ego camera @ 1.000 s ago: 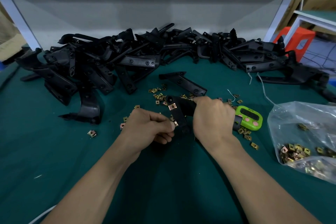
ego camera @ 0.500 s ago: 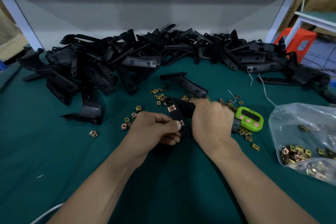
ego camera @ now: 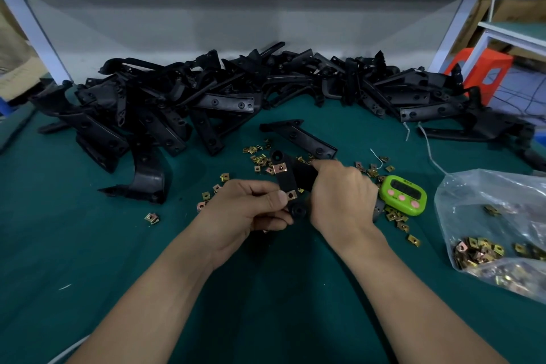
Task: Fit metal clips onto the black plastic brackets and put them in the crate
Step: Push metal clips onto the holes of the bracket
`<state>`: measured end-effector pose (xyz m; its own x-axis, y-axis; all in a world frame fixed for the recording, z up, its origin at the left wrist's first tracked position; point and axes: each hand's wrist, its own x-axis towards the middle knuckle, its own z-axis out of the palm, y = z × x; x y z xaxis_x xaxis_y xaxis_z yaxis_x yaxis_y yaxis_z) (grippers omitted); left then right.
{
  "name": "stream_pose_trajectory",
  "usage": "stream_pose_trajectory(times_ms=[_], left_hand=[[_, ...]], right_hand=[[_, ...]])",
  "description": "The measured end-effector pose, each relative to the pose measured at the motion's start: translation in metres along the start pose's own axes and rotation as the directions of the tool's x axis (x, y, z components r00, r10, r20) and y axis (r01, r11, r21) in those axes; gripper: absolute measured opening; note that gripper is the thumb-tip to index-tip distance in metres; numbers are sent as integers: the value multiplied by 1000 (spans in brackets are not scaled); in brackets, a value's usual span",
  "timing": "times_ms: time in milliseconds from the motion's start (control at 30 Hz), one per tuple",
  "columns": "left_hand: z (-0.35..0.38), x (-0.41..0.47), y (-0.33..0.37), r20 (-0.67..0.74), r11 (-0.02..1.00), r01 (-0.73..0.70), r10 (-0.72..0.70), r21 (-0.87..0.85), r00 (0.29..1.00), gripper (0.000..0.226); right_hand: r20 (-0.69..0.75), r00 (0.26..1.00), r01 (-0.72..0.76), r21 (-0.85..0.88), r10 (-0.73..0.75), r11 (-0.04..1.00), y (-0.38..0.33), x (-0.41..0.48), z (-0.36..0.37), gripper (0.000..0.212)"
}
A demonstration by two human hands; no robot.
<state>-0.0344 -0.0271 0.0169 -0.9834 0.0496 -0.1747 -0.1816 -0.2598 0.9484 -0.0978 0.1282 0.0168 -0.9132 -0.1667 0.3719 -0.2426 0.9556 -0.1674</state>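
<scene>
Black plastic bracket (ego camera: 291,183) sits just left of the green timer (ego camera: 403,195), held over the table (ego camera: 88,260) by both hands. The right hand (ego camera: 339,195), nearest the timer, is wrapped round its far limb. The left hand (ego camera: 245,213) pinches its near end, thumb seemingly pressing a metal clip (ego camera: 291,195) there. A second clip (ego camera: 279,168) sits higher up. Loose clips (ego camera: 260,158) lie scattered around the timer, a bag of clips (ego camera: 490,224) lies to its right, and the pile of brackets (ego camera: 206,103) lies behind it.
</scene>
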Motion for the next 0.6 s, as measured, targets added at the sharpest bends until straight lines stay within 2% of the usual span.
stream_pose_trajectory(times_ms=[67,100,167,300,333,433,600], left_hand=[[4,1,-3,-63,999,-40,41,19,997,6],[7,1,-4,-104,995,-85,91,60,990,12],[10,2,-6,-192,963,-191,228,192,955,39],[16,-4,-6,-242,860,-302,423,411,873,57],[17,-5,-7,-246,846,-298,434,441,867,59],[19,-8,-9,-260,823,-256,430,507,864,48],[19,-6,-13,-237,813,-215,393,542,889,48]], right_hand=[[-22,1000,-11,-33,10,999,4,2,0,33],[-18,1000,-14,-39,14,999,6,3,1,33],[10,1000,-28,-38,29,999,7,3,3,32],[45,996,-72,-12,72,997,7,5,5,28],[54,996,-77,-7,78,997,8,5,6,27],[81,993,-86,-2,86,996,11,5,9,27],[94,990,-105,-10,105,994,13,6,10,24]])
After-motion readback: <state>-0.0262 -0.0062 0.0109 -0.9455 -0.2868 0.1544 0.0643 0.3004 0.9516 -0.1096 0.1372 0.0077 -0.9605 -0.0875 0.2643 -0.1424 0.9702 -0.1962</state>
